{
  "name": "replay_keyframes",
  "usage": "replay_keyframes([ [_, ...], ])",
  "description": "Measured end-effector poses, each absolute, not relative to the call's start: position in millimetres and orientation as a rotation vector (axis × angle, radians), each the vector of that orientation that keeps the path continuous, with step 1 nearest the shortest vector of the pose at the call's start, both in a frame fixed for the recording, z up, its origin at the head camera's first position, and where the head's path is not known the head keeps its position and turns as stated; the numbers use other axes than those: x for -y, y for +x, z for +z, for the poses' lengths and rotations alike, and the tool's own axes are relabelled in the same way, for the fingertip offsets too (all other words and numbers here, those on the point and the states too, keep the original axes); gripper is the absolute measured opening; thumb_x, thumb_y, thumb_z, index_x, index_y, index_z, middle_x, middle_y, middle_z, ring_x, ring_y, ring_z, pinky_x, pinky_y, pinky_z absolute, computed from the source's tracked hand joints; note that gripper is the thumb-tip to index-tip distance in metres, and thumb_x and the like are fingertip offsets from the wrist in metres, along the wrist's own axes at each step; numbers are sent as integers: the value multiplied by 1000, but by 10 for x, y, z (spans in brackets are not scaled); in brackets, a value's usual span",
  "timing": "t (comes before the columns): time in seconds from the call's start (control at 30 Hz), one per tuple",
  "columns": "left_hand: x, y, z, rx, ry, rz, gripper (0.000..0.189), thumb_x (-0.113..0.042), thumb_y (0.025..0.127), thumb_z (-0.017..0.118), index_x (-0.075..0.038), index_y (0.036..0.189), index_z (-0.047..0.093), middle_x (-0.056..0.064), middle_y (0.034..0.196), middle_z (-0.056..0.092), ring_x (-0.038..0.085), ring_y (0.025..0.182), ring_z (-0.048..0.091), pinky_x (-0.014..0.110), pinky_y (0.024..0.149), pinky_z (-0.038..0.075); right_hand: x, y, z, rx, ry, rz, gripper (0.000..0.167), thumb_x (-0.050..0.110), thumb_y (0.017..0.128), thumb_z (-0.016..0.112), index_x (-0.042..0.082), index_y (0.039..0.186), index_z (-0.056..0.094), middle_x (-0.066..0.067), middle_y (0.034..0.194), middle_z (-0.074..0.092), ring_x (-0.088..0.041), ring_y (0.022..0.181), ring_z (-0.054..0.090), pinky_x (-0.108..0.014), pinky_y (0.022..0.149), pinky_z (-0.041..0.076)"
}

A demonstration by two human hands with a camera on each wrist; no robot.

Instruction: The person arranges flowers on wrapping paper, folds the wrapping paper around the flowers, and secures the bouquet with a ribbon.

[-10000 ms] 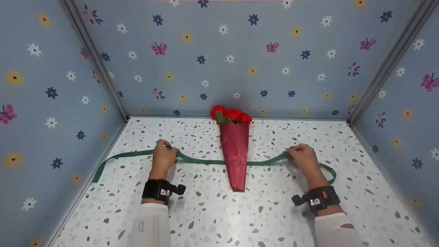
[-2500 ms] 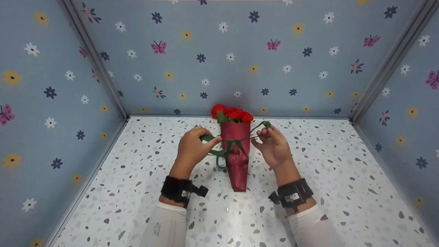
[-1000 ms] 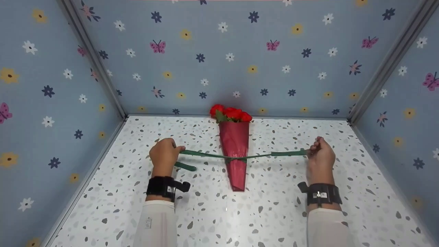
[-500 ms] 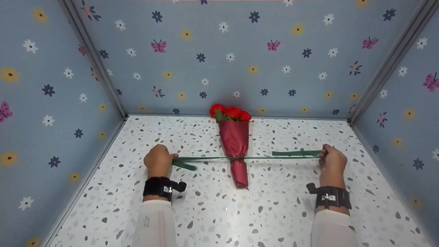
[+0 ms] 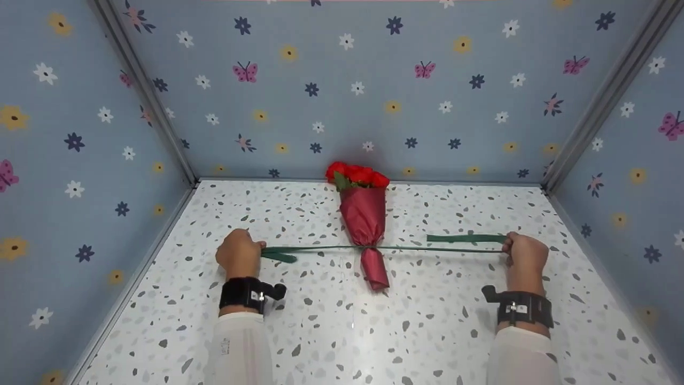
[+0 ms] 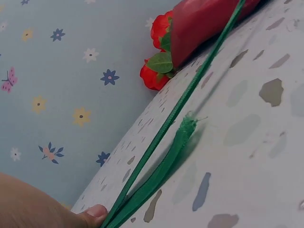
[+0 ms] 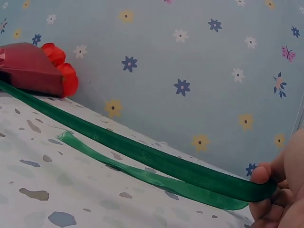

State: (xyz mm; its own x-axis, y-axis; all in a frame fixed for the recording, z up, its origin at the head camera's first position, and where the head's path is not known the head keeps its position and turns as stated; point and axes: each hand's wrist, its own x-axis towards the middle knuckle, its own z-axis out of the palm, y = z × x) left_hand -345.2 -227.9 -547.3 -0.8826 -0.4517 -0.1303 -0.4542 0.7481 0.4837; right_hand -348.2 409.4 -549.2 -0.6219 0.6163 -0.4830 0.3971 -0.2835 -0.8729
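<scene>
A bouquet of red roses in dark red wrapping paper lies on the speckled table, blooms toward the back wall. Round its lower part runs a green ribbon, which cinches the paper into a narrow waist. My left hand grips one end of the ribbon, fingers curled, with a short frayed tail hanging from it. On the far right my right hand grips the other end, its loose tail pointing back toward the bouquet. Between both hands the ribbon is stretched straight.
The white speckled tabletop is enclosed by light blue panels printed with flowers and butterflies. Grey metal strips join the panels at the corners. The roses lie close to the back panel.
Earlier the ribbon lay under the bouquet, then was crossed over it. Since then my hands have pulled apart sideways, the ribbon has tightened and the wrapping has gathered; its lower end has tilted right.
</scene>
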Motion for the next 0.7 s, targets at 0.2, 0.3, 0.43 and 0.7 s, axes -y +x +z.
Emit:
replay_keyframes([
  [0.2,2214,-3494,-5416,-2997,-701,627,41,-29,103,84,2,129,78,29,135,75,51,129,68,73,115,47,-4050,-3421,-5527,1998,-1166,1918,24,27,114,63,10,123,77,8,76,75,-12,75,70,-29,63,53],
  [0.3,2162,-3480,-5409,-3097,-620,650,35,-21,103,82,4,126,78,33,139,69,54,136,61,83,117,41,-4028,-3368,-5530,2154,-1105,1769,36,34,113,64,5,131,78,4,84,77,-15,83,73,-30,70,53],
  [0.43,2024,-3486,-5361,-3180,-402,726,26,-17,108,75,1,125,78,28,138,67,51,136,60,82,117,41,-4002,-3327,-5496,2381,-1030,1395,54,47,113,61,0,136,75,-12,113,78,-30,108,71,-41,92,54],
  [0.7,1383,-3499,-5296,-3069,164,817,24,-26,113,71,-9,123,83,15,137,74,41,137,66,68,121,46,-3605,-3438,-5307,2606,-678,1195,47,43,115,59,3,137,71,-22,138,67,-38,122,64,-52,103,53],
])
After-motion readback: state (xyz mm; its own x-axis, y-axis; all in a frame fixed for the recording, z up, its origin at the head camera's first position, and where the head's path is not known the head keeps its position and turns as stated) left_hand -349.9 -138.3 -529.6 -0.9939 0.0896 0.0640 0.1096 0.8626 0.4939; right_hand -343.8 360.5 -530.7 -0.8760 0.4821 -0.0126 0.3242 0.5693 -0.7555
